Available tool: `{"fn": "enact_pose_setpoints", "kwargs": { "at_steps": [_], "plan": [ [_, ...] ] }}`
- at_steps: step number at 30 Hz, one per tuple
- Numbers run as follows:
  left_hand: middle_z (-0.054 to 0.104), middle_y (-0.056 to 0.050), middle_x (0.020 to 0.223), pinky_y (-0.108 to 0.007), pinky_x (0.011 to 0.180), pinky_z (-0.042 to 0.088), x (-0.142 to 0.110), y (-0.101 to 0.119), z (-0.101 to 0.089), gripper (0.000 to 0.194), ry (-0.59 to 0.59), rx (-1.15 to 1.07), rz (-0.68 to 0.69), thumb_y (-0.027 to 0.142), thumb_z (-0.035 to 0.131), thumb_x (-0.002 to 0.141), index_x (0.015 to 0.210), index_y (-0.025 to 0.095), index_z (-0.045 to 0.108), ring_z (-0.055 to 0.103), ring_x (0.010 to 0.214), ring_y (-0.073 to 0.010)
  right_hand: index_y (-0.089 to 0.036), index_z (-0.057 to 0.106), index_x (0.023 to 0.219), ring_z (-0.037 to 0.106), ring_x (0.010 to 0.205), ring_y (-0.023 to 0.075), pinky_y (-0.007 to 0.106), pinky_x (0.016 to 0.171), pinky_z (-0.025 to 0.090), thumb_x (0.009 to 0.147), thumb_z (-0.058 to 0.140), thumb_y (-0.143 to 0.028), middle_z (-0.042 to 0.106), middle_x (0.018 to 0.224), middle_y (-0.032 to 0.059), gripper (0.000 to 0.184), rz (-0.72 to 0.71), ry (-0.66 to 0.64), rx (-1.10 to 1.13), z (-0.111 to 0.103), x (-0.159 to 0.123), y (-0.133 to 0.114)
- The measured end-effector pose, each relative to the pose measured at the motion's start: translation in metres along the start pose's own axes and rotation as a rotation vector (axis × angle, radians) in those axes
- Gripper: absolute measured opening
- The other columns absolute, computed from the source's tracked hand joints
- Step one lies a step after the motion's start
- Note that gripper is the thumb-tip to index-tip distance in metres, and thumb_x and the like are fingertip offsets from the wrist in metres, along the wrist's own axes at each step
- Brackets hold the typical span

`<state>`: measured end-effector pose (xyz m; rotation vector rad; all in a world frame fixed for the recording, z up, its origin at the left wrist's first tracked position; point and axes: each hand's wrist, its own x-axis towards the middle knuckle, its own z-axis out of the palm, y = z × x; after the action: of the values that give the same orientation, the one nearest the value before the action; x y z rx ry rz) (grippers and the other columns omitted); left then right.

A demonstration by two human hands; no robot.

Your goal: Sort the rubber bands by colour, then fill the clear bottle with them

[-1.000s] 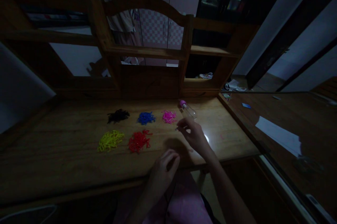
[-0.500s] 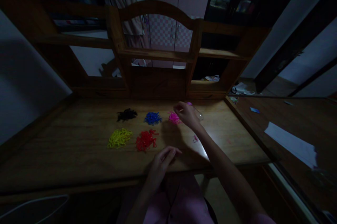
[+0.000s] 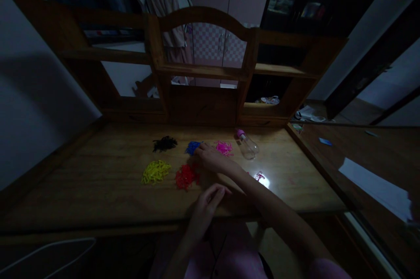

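Note:
At the near edge of the blue pile of thin rubber-like bands [image 3: 193, 148] is my right hand [image 3: 211, 156], its fingers bent down together, with the tips partly hidden. My left hand [image 3: 210, 202] lies low at the table's front edge, thumb and fingers pressed together; whatever they may hold does not show. A pink pile of bands [image 3: 224, 148] sits just beyond my right hand. The red pile [image 3: 187, 176] is left of my hands, with the yellow pile [image 3: 156, 171] and the black pile [image 3: 165, 143] farther left.
A clear bulb-shaped bottle with a pink cap [image 3: 248, 146] lies on its side at the right. Below it are a few loose pinkish loops [image 3: 259, 176]. A wooden shelf unit [image 3: 200, 69] closes off the back. White paper [image 3: 376, 187] rests on the right-hand surface.
My right hand has moved left from the pink pile and bottle to the blue pile, uncovering the bottle. My left hand stays nearly still. The view has shifted slightly.

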<state>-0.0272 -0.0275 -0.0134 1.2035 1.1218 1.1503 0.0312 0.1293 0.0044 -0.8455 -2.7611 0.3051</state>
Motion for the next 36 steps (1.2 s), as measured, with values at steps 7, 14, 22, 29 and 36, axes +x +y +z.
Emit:
{"fn": "enact_pose_setpoints", "kwargs": {
  "at_steps": [7,14,22,29,36],
  "plan": [
    [0.067,-0.003,0.093,-0.027,0.087,0.041,-0.001,0.004,-0.002,0.029,-0.032,-0.011,-0.023,0.041,0.048,0.092,0.089,0.02,0.068,0.059,0.096,-0.0206,-0.017,0.057,0.114,0.054,0.099,0.0196,0.03,0.085,0.042,0.084,0.043,0.002,0.057,0.111,0.0102,0.038,0.044,0.076,0.076,-0.023,-0.013,0.006],
    [0.067,-0.004,0.096,-0.028,0.087,0.041,-0.001,0.001,-0.002,0.031,-0.033,-0.004,-0.038,0.044,0.048,0.092,0.091,0.02,0.067,0.058,0.097,-0.0214,-0.021,0.063,0.108,0.056,0.106,0.023,0.036,0.089,0.044,0.09,0.042,-0.006,0.061,0.111,0.0106,0.031,0.235,0.274,0.078,-0.082,-0.11,0.018],
    [0.067,-0.005,0.097,-0.027,0.081,0.043,-0.003,-0.001,-0.002,0.033,-0.056,-0.068,-0.099,0.046,0.048,0.092,0.091,0.019,0.066,0.059,0.094,-0.0197,-0.016,0.064,0.103,0.062,0.089,0.0199,0.031,0.079,0.049,0.084,0.045,-0.004,0.06,0.103,0.0119,0.029,0.561,0.172,0.079,-0.047,-0.202,0.051],
    [0.067,-0.005,0.096,-0.027,0.081,0.043,-0.004,0.003,-0.002,0.032,-0.048,-0.053,-0.083,0.045,0.048,0.093,0.09,0.019,0.067,0.059,0.096,-0.02,-0.018,0.06,0.096,0.059,0.083,0.0186,0.029,0.074,0.047,0.085,0.044,-0.004,0.06,0.094,0.0087,0.024,0.546,0.124,0.111,-0.039,-0.201,0.041],
    [0.067,-0.004,0.095,-0.025,0.082,0.041,-0.004,0.002,-0.002,0.03,-0.042,-0.036,-0.069,0.043,0.047,0.094,0.09,0.02,0.066,0.059,0.095,-0.0184,-0.017,0.055,0.088,0.056,0.075,0.0172,0.027,0.069,0.043,0.087,0.042,-0.005,0.059,0.087,0.0077,0.017,0.562,0.119,0.07,-0.026,-0.2,0.05]
  ]
}}
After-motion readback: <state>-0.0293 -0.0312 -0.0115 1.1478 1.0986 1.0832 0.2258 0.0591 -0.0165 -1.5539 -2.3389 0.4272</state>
